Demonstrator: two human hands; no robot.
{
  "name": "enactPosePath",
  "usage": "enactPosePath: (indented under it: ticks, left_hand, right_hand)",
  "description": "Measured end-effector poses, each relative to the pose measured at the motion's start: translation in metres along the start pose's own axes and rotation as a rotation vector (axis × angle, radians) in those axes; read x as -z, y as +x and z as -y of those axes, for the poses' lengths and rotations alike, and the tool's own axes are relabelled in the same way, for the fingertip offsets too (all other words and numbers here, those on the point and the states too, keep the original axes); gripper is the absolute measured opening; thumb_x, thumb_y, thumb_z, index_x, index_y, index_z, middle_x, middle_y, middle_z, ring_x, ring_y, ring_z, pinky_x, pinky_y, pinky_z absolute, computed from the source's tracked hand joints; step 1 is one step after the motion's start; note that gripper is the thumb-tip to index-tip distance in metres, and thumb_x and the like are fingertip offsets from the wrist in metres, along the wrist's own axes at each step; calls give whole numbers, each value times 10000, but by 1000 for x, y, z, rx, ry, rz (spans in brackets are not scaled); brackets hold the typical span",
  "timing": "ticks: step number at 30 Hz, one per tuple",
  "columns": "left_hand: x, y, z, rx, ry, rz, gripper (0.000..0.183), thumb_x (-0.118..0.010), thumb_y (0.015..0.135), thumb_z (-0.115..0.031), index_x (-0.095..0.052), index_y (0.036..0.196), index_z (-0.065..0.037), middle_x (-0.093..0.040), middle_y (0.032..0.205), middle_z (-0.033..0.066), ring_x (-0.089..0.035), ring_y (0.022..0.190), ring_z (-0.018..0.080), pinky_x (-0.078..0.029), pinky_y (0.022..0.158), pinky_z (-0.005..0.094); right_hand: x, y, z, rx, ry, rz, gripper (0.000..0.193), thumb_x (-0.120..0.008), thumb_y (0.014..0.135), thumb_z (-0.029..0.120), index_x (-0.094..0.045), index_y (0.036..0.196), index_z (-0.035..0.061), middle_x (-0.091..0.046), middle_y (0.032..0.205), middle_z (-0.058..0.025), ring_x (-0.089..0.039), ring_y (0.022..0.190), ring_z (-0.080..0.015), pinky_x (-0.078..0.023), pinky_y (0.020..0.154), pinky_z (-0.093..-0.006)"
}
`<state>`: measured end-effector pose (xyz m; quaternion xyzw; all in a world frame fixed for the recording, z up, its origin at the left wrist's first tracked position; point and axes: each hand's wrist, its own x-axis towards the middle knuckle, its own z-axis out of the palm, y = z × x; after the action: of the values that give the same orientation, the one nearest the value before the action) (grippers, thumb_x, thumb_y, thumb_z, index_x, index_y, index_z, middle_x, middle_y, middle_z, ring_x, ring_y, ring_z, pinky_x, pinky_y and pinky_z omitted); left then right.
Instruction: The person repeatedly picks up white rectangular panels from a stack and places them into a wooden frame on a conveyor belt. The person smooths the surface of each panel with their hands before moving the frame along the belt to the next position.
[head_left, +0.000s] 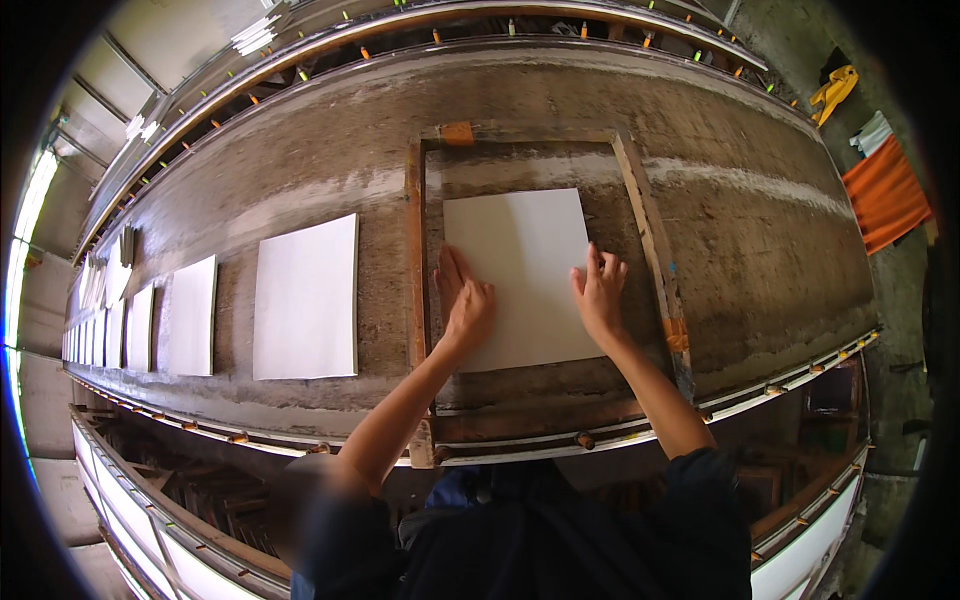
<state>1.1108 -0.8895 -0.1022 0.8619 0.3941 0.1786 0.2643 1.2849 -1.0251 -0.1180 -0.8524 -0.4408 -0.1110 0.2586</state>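
Note:
A white rectangular sheet (pixel 525 285) lies on the long brown table, inside a worn wooden frame (pixel 416 230) with orange tape at two places. At the sheet's left edge rests my left hand (pixel 465 305), its fingers stretched out and pointing away from me. My right hand (pixel 601 295) touches the opposite edge with fingers slightly bent and apart. Neither hand grips anything. Whether a mesh spans the frame, I cannot tell.
More white sheets (pixel 307 297) lie in a row to the left along the table (pixel 760 270). Pegged rails (pixel 585 440) run along its near and far edges. Orange cloth (pixel 887 195) hangs at the right. Below the near edge are shelves with stacked frames (pixel 235 510).

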Motion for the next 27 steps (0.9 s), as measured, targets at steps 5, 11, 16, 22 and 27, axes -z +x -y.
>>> enactPosePath:
  ticks: [5, 11, 16, 22, 27]
  left_hand:
    - [-11, -3, 2, -33, 250, -74, 721, -454, 861, -212, -115, 1389, 143, -103, 1454, 334, -134, 1373, 427, -131, 1124, 495]
    - [-12, -7, 0, -121, 260, -184, 721, -481, 847, -242, -171, 1376, 139, -119, 1439, 360, -126, 1358, 473, -102, 1114, 535]
    - [-8, -7, -11, -170, 370, -212, 732, -511, 819, -267, -232, 1351, 152, -181, 1402, 389, -134, 1357, 473, -119, 1112, 539]
    - [-9, -2, -10, -150, 353, -188, 759, -535, 810, -297, -238, 1353, 142, -187, 1392, 400, -127, 1355, 478, -113, 1105, 556]
    - [-2, 16, -14, -228, 288, -110, 823, -571, 816, -353, -201, 1375, 125, -134, 1411, 397, -120, 1343, 507, -124, 1098, 554]
  right_hand:
    - [6, 0, 5, 19, -26, 17, 509, -585, 875, 215, -421, 1288, -33, -452, 1120, -195, -424, 1033, -345, -401, 860, -476]
    - [13, 5, 19, -36, -107, 124, 540, -558, 889, 249, -394, 1293, -70, -443, 1213, -217, -430, 1095, -340, -383, 917, -470]
    - [13, 1, 21, 236, -137, 77, 615, -521, 899, 268, -307, 1339, -105, -299, 1401, -275, -289, 1306, -394, -285, 1063, -477]
    - [33, -30, 48, 386, 21, 327, 660, -482, 900, 247, -209, 1390, -100, -214, 1454, -274, -193, 1376, -373, -202, 1126, -460]
    - [30, -3, 49, 445, 22, 389, 665, -498, 868, 206, -219, 1400, -78, -217, 1470, -233, -195, 1384, -335, -197, 1133, -449]
